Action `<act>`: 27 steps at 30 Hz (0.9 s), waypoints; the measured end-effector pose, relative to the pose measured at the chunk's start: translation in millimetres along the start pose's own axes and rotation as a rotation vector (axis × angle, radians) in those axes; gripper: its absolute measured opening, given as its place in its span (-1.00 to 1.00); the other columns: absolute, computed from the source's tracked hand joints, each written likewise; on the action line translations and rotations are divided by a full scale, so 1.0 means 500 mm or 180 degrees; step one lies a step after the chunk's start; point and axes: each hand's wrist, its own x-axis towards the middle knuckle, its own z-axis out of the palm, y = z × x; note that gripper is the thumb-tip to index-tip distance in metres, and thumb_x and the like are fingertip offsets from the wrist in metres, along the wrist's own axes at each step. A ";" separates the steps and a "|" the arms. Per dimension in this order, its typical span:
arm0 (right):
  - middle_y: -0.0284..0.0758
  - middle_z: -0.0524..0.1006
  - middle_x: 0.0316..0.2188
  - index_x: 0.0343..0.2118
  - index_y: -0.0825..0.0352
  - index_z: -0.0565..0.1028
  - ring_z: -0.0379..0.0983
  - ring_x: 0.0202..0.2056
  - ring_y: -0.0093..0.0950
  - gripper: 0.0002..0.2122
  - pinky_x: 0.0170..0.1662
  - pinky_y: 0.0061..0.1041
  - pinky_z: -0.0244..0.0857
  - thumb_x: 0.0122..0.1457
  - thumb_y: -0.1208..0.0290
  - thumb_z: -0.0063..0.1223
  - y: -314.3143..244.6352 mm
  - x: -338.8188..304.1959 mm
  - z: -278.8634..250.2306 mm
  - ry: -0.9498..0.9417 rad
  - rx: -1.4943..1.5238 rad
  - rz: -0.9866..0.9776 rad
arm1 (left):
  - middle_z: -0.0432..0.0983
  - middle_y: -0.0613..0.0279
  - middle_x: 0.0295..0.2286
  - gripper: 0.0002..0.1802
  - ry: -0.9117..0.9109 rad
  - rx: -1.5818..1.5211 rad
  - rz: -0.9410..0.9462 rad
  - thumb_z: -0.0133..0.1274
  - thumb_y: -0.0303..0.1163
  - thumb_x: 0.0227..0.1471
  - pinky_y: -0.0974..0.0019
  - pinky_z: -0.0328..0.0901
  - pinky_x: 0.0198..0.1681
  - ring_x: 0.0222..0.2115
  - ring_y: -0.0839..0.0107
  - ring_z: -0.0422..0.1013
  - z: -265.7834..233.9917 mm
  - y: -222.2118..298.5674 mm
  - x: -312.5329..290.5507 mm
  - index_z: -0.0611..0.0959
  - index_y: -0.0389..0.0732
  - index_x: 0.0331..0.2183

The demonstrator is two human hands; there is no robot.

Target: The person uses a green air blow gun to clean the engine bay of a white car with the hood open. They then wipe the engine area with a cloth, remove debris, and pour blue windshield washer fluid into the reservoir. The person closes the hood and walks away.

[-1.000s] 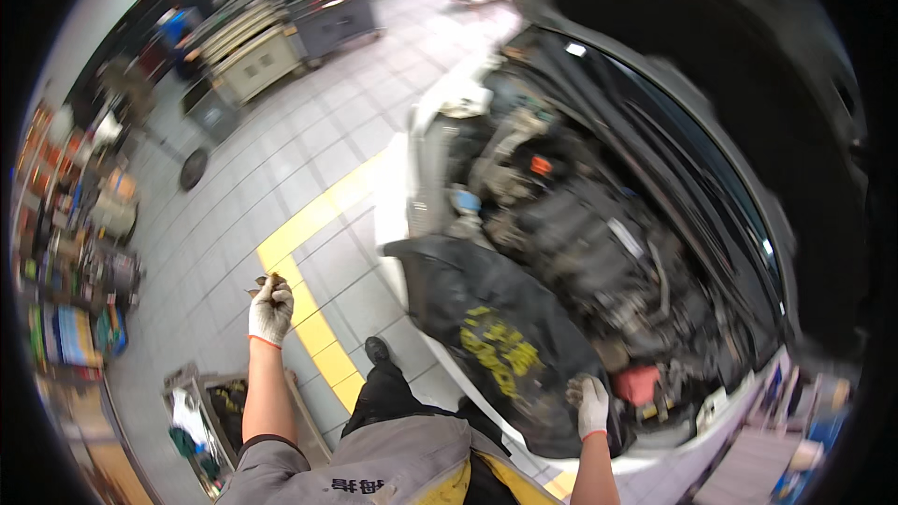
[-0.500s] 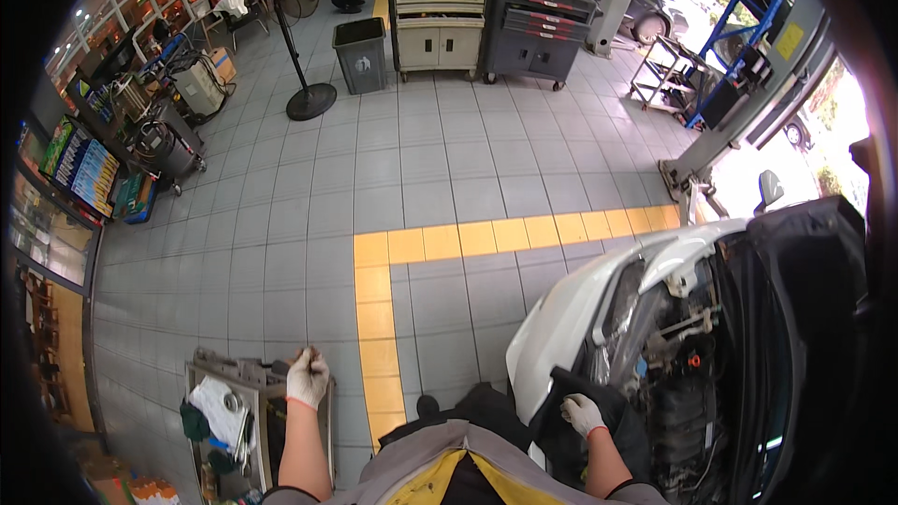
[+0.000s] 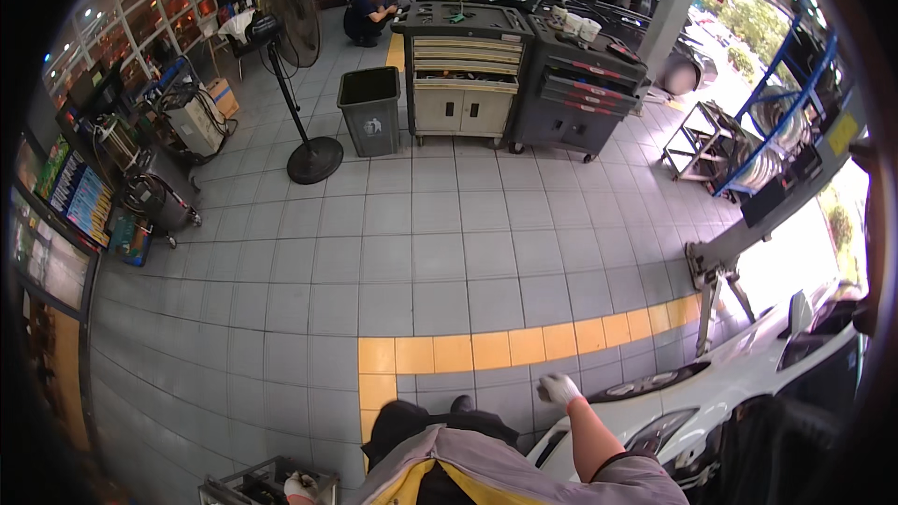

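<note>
My left hand (image 3: 300, 485), in a white glove, is low at the bottom edge over the metal tool trolley (image 3: 217, 490). Its fingers look closed, and I cannot make out what is in them. In front of me on the right, my gloved right hand (image 3: 559, 390) hangs in the air with the fingers curled in. Nothing shows in it. Just beyond that arm stands a white car (image 3: 725, 376), its front end nearest me. Dark material at the car's front is partly cut off at the lower right.
A yellow floor line (image 3: 486, 351) crosses ahead. Farther off stand a floor fan (image 3: 301, 117), a grey bin (image 3: 369, 117), a beige tool cabinet (image 3: 458, 103) and a dark tool cabinet (image 3: 571, 108). A lift post (image 3: 748, 238) rises at right. A person (image 3: 367, 17) crouches at the back.
My view has tilted up and turned. The right hand has come away from the black cover on the car and moved forward. The left hand and trolley sit lower in the picture.
</note>
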 end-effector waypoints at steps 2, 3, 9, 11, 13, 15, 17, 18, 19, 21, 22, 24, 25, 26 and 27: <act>-0.31 0.62 -0.45 -0.21 0.44 0.61 0.53 -0.43 -0.52 -0.70 -0.32 -0.49 0.42 0.35 0.27 0.00 -0.232 0.097 0.052 -0.0033 -0.0298 -0.0627 | 0.22 0.35 -0.62 -0.64 -0.0060 -0.0335 -0.0022 -0.05 -0.25 0.44 0.33 0.34 -0.56 -0.64 0.41 0.25 0.126 -0.012 -0.009 0.41 -0.07 -0.47; -0.27 0.65 -0.42 -0.15 0.47 0.62 0.56 -0.41 -0.50 -0.67 -0.27 -0.45 0.44 0.31 0.25 0.00 -0.353 0.152 0.080 0.0149 -0.0911 -0.0766 | 0.21 0.35 -0.62 -0.64 -0.0060 -0.0289 0.0169 -0.04 -0.26 0.43 0.33 0.32 -0.56 -0.64 0.42 0.23 0.207 -0.025 -0.008 0.39 -0.06 -0.48; -0.26 0.66 -0.23 0.08 0.44 0.55 0.59 -0.28 -0.51 -0.68 -0.18 -0.51 0.47 0.41 0.32 0.03 -0.822 0.433 0.167 0.0338 -0.0920 -0.1472 | 0.40 0.32 -0.44 -0.95 -0.0229 0.0602 0.0673 0.05 -0.55 0.29 0.35 0.20 -0.54 -0.53 0.46 0.25 0.729 -0.095 0.020 0.52 -0.20 -0.27; -0.27 0.64 -0.28 0.00 0.45 0.57 0.55 -0.33 -0.52 -0.71 -0.23 -0.53 0.46 0.40 0.33 0.04 -0.866 0.512 0.169 0.0511 -0.0724 -0.1324 | 0.39 0.32 -0.46 -0.92 -0.0481 0.0584 0.0447 0.06 -0.53 0.31 0.36 0.22 -0.54 -0.51 0.46 0.28 0.976 -0.104 0.015 0.51 -0.13 -0.24; -0.29 0.60 -0.42 -0.19 0.44 0.57 0.52 -0.42 -0.51 -0.80 -0.35 -0.47 0.43 0.36 0.38 0.05 -0.864 0.579 0.163 0.0639 -0.0501 -0.0800 | 0.44 0.31 -0.43 -0.94 -0.0878 0.0669 0.0318 0.11 -0.44 0.32 0.37 0.26 -0.51 -0.49 0.45 0.32 1.258 -0.107 -0.030 0.53 -0.11 -0.21; -0.31 0.57 -0.45 -0.26 0.42 0.54 0.50 -0.47 -0.49 -0.84 -0.39 -0.47 0.42 0.34 0.41 0.03 -0.838 0.618 0.150 0.0636 -0.0874 0.0162 | 0.45 0.34 -0.44 -0.94 -0.1365 0.1528 0.0629 0.07 -0.41 0.32 0.33 0.28 -0.45 -0.47 0.48 0.34 1.558 -0.096 -0.122 0.54 -0.07 -0.28; -0.30 0.56 -0.47 -0.23 0.37 0.53 0.51 -0.49 -0.42 -0.88 -0.40 -0.40 0.45 0.31 0.45 0.02 -0.811 0.644 0.139 0.0339 -0.0673 0.1024 | 0.47 0.35 -0.44 -0.89 -0.2577 0.1236 0.0465 0.07 -0.48 0.30 0.40 0.26 -0.46 -0.49 0.50 0.34 1.862 -0.084 -0.249 0.49 -0.07 -0.30; -0.29 0.54 -0.50 -0.33 0.30 0.52 0.48 -0.52 -0.45 -0.88 -0.48 -0.40 0.34 0.29 0.41 -0.02 -0.796 0.651 0.138 0.0417 -0.0253 0.1133 | 0.49 0.34 -0.43 -0.85 -0.2395 0.1056 0.0475 0.09 -0.53 0.30 0.43 0.28 -0.46 -0.48 0.50 0.37 2.021 -0.084 -0.318 0.46 -0.07 -0.28; -0.29 0.53 -0.51 -0.30 0.32 0.54 0.49 -0.51 -0.41 -0.87 -0.48 -0.37 0.38 0.30 0.43 -0.03 -0.795 0.674 0.137 0.0359 -0.0264 0.1383 | 0.53 0.33 -0.35 -0.83 -0.2682 0.0996 0.0621 0.10 -0.56 0.30 0.44 0.30 -0.46 -0.41 0.49 0.43 2.164 -0.086 -0.386 0.48 -0.06 -0.21; -0.26 0.57 -0.45 -0.24 0.34 0.56 0.52 -0.49 -0.38 -0.86 -0.41 -0.31 0.50 0.32 0.39 0.03 -0.806 0.734 0.143 0.0674 -0.0150 0.1722 | 0.55 0.35 -0.26 -0.79 -0.2831 0.1000 0.0561 0.12 -0.57 0.29 0.45 0.29 -0.42 -0.26 0.50 0.50 2.430 -0.086 -0.508 0.49 -0.02 -0.17; -0.23 0.61 -0.39 -0.21 0.33 0.57 0.56 -0.44 -0.34 -0.85 -0.37 -0.25 0.53 0.31 0.37 0.06 -0.826 0.774 0.148 0.0727 -0.0070 0.1880 | 0.55 0.36 -0.24 -0.79 -0.3065 0.0950 0.0568 0.13 -0.57 0.29 0.46 0.28 -0.41 -0.21 0.50 0.50 2.546 -0.094 -0.556 0.50 0.00 -0.17; -0.18 0.67 -0.30 -0.19 0.31 0.60 0.63 -0.34 -0.26 -0.83 -0.29 -0.18 0.56 0.28 0.34 0.11 -0.909 0.896 0.159 0.0247 -0.1719 0.1271 | 0.55 0.39 -0.20 -0.74 -0.3473 0.0947 0.0622 0.14 -0.57 0.29 0.46 0.26 -0.40 -0.17 0.49 0.50 2.760 -0.114 -0.618 0.52 0.07 -0.17; -0.16 0.69 -0.26 -0.20 0.30 0.62 0.65 -0.29 -0.23 -0.83 -0.24 -0.16 0.57 0.26 0.33 0.13 -0.976 0.971 0.160 -0.0333 -0.3368 0.0402 | 0.56 0.38 -0.23 -0.75 -0.3583 0.0999 0.0563 0.13 -0.58 0.29 0.46 0.26 -0.42 -0.19 0.47 0.51 2.857 -0.127 -0.633 0.54 0.08 -0.18; -0.14 0.70 -0.22 -0.21 0.28 0.63 0.66 -0.24 -0.21 -0.83 -0.20 -0.14 0.58 0.24 0.32 0.15 -1.049 1.035 0.178 -0.0939 -0.5056 -0.0350 | 0.57 0.36 -0.24 -0.76 -0.3511 0.1083 0.0554 0.13 -0.57 0.29 0.45 0.27 -0.43 -0.22 0.45 0.51 2.960 -0.142 -0.638 0.55 0.08 -0.19; -0.13 0.69 -0.15 -0.30 0.23 0.67 0.66 -0.14 -0.18 -0.84 -0.11 -0.15 0.56 0.20 0.29 0.16 -1.147 1.122 0.193 -0.1376 -0.5528 0.0149 | 0.57 0.34 -0.26 -0.77 -0.3585 0.1146 0.0534 0.13 -0.56 0.29 0.45 0.28 -0.43 -0.25 0.44 0.51 3.047 -0.157 -0.630 0.57 0.08 -0.19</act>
